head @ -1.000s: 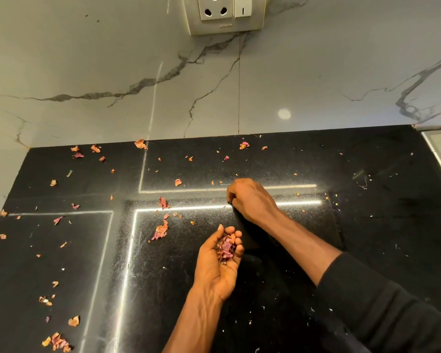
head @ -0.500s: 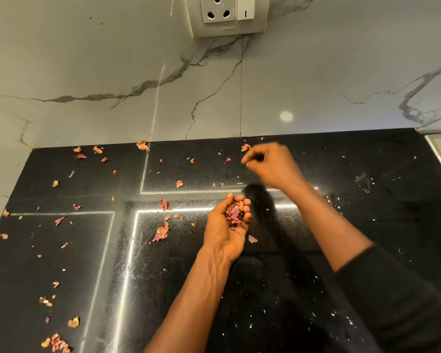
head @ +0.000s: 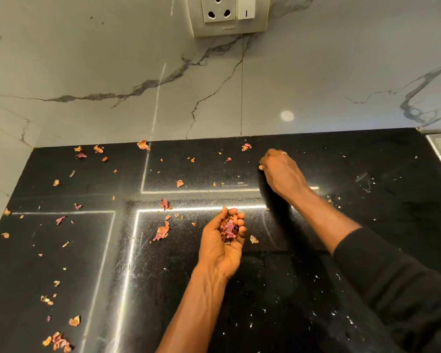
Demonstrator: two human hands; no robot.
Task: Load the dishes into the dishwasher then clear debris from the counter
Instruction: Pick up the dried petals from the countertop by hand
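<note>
Black counter (head: 303,289), petals everywhere, and the pick-up is on!

Nearest the camera, loose bits lie at the front left corner (head: 57,341), untouched. Mid-counter, the left hand (head: 220,248) is palm up, fingers curled into a cup around a pile of pink and orange petals (head: 228,229), with one fallen petal (head: 253,240) lying just beside it. Farther back, the right hand (head: 281,173) is knuckles up near the wall (head: 112,59), fingertips bunched down on the surface; whether they've pinched anything, I cannot tell. A petal (head: 246,147) sits near it at the back edge. The smart play, I reckon: keep that cup level and close under the picking hand so each pinch travels little, sweep the tiny flecks together instead of chasing singles, and empty the cup before it spills.
</note>
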